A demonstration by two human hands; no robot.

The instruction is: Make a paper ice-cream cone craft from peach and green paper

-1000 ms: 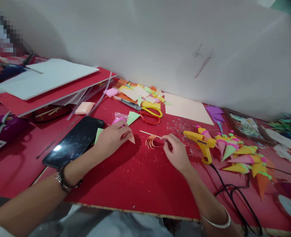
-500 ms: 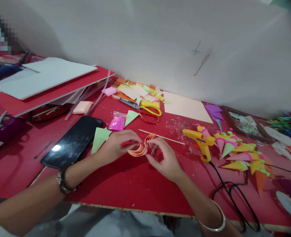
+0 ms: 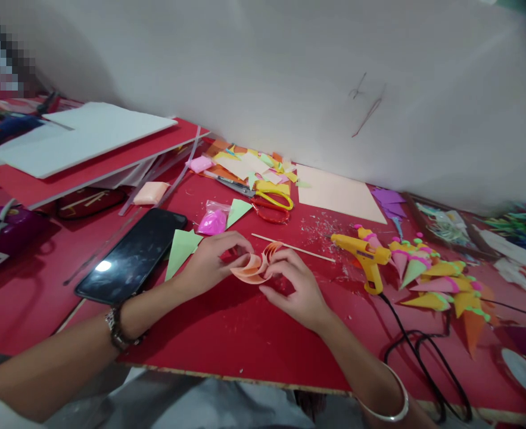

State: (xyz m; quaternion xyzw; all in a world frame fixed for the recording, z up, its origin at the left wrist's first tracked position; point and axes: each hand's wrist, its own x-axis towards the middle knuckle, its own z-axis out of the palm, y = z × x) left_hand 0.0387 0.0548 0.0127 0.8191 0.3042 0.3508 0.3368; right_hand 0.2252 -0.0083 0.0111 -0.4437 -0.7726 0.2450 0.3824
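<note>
Peach-orange curled paper [image 3: 250,273] sits between the two hands just below the centre of the frame, its long axis running roughly left to right, the slit right end curling towards the top of the frame. The left hand [image 3: 211,262] pinches its left end; the right hand [image 3: 299,293] is half-curled, fingers against the right end, and whether the thumb grips cannot be told. Fingers hide both ends.

Just beyond lies a thin stick [image 3: 293,247], close to the right fingers. Green paper [image 3: 181,251] lies left of the left wrist, partly covered by it, beside a black phone [image 3: 133,256]. A bag of pink material [image 3: 212,221] and scissors [image 3: 240,189] lie farther up. At centre right, a yellow glue gun [image 3: 364,256] stands near paper cones [image 3: 439,286]. The tray [image 3: 481,243] at right has contents hard to make out; a purple object [image 3: 15,235] is cut off at the left edge.
</note>
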